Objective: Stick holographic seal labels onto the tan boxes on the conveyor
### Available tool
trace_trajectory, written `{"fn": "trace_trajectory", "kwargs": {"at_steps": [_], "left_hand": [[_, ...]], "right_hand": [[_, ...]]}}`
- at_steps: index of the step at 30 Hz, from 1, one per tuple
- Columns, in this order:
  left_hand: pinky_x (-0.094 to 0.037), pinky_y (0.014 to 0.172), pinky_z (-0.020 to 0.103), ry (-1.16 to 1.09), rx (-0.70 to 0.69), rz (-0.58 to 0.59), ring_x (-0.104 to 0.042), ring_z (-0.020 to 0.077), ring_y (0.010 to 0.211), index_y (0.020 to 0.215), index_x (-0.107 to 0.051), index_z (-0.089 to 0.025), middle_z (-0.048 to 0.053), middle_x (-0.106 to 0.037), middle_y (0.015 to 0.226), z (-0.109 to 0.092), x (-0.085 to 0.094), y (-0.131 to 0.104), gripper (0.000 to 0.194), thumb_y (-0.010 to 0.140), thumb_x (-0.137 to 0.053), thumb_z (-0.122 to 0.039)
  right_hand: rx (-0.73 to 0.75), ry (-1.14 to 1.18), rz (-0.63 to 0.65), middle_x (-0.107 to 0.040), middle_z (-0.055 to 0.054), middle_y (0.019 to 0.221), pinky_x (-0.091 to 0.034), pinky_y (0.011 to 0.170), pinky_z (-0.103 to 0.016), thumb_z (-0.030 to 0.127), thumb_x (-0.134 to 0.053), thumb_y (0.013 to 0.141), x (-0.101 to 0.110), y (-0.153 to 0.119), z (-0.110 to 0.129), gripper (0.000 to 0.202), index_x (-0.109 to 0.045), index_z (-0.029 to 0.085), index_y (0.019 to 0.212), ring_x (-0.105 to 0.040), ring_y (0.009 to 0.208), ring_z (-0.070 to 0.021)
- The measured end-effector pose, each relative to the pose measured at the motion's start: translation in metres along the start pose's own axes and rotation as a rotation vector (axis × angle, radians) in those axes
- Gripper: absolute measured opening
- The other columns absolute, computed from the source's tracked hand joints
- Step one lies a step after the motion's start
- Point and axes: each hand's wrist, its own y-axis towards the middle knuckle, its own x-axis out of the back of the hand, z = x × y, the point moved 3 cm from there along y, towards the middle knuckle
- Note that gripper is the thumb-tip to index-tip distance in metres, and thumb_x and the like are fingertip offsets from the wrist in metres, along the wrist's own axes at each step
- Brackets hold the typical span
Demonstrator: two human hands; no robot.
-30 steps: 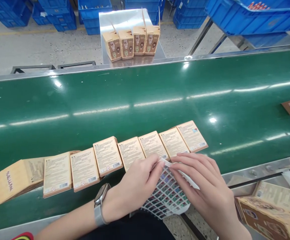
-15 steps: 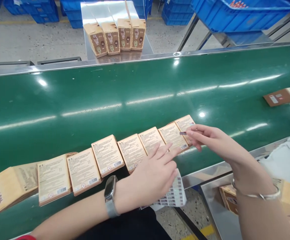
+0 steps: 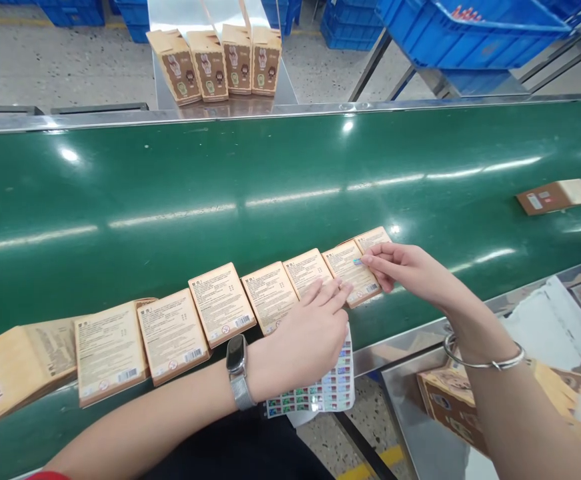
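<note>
My right hand pinches a small shiny sticker between thumb and fingertips, over the lower right of a row of tan cardboard boxes. Just under the sticker lies a box with printed text and a barcode. My left hand rests its outstretched fingertips on the neighbouring box. Beneath its palm hangs a sheet of shiny stickers, which appears held there; the thumb is hidden. More text-side-up boxes run leftward, ending in an angled box.
The boxes lie on a green conveyor belt with a metal rim. Farther right on it is a single brown box. Several upright boxes stand beyond the belt, near a blue crate. More boxes fill a side table at lower right.
The sticker in my right hand has turned and moved slightly left, closer over the box. More of the sticker sheet shows under my left hand. The camera view has shifted a little.
</note>
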Motion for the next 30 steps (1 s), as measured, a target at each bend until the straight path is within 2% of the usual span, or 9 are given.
{"fn": "trace_trajectory", "kwargs": {"at_steps": [7,10,13,17,20,22,24,27,30], "left_hand": [[-0.028,0.121,0.043,-0.008,-0.005,0.022,-0.037,0.0293,0.143,0.113,-0.066,-0.004,0.019,-0.044,0.149,-0.001,0.000,0.003,0.034,0.097,-0.040,-0.018],[-0.026,0.122,0.044,-0.021,-0.008,0.062,-0.033,0.0305,0.145,0.117,-0.064,-0.002,0.019,-0.041,0.152,0.001,-0.003,0.007,0.036,0.097,-0.039,-0.017],[-0.025,0.123,0.044,-0.052,-0.008,0.072,-0.031,0.0299,0.146,0.118,-0.064,-0.001,0.019,-0.041,0.151,0.004,-0.007,0.013,0.036,0.097,-0.039,-0.017],[-0.026,0.122,0.044,-0.134,-0.056,0.019,-0.029,0.0286,0.147,0.111,-0.064,-0.003,0.020,-0.042,0.151,0.001,0.002,0.011,0.033,0.099,-0.037,-0.019],[-0.044,0.105,0.037,-0.255,-0.104,0.016,-0.054,0.0251,0.128,0.095,-0.063,-0.010,0.016,-0.063,0.129,-0.004,0.025,-0.013,0.030,0.101,-0.036,-0.021],[-0.051,0.073,0.028,-0.392,0.017,0.095,-0.068,0.0177,0.084,0.089,-0.059,-0.016,0.005,-0.070,0.089,-0.003,0.039,-0.035,0.028,0.101,-0.036,-0.025],[-0.039,0.054,0.024,-0.527,0.201,0.093,-0.057,0.0130,0.058,0.082,-0.054,-0.019,-0.002,-0.058,0.066,0.004,0.048,-0.058,0.029,0.101,-0.035,-0.030],[-0.034,0.055,0.024,-0.683,0.399,-0.071,-0.049,0.0121,0.059,0.078,-0.049,-0.020,-0.003,-0.050,0.065,0.016,0.051,-0.083,0.030,0.100,-0.034,-0.033],[-0.034,0.059,0.024,-0.795,0.490,-0.176,-0.047,0.0120,0.061,0.089,-0.057,-0.019,-0.003,-0.052,0.068,0.020,0.042,-0.100,0.025,0.098,-0.036,-0.030]], "right_hand": [[-0.015,-0.202,-0.193,-0.052,0.003,0.042,-0.039,0.051,-0.030,0.070,-0.051,0.078,-0.005,-0.002,0.004,0.048,-0.057,0.022,0.077,-0.051,0.043,-0.0164],[-0.011,-0.257,-0.426,-0.058,0.002,0.056,-0.040,0.053,-0.031,0.067,-0.056,0.075,-0.010,-0.005,-0.001,0.044,-0.056,0.023,0.083,-0.055,0.050,-0.0177],[-0.013,-0.311,-0.695,-0.054,0.003,0.060,-0.040,0.056,-0.032,0.062,-0.059,0.076,-0.011,-0.009,-0.009,0.044,-0.053,0.022,0.094,-0.055,0.056,-0.0190],[0.053,-0.259,-0.857,-0.058,-0.002,0.071,-0.046,0.060,-0.035,0.057,-0.049,0.086,-0.010,-0.021,-0.013,0.040,-0.054,0.020,0.102,-0.055,0.062,-0.0197],[0.220,-0.343,-0.832,-0.065,-0.010,0.091,-0.051,0.069,-0.040,0.057,-0.050,0.087,-0.019,-0.040,-0.001,0.043,-0.057,0.020,0.107,-0.060,0.080,-0.0249],[0.347,-0.381,-0.711,-0.066,-0.012,0.101,-0.052,0.080,-0.042,0.055,-0.050,0.090,-0.037,-0.055,0.011,0.040,-0.059,0.021,0.108,-0.062,0.093,-0.0272],[0.391,-0.332,-0.557,-0.068,-0.011,0.105,-0.052,0.083,-0.040,0.048,-0.047,0.095,-0.058,-0.069,0.021,0.032,-0.060,0.022,0.108,-0.063,0.098,-0.0255],[0.353,-0.233,-0.377,-0.070,-0.008,0.105,-0.055,0.080,-0.036,0.041,-0.042,0.099,-0.085,-0.077,0.027,0.026,-0.062,0.026,0.106,-0.066,0.096,-0.0232],[0.390,-0.310,-0.448,-0.069,-0.010,0.103,-0.054,0.084,-0.042,0.043,-0.045,0.095,-0.092,-0.065,0.017,0.026,-0.061,0.025,0.105,-0.066,0.095,-0.0276]]}}
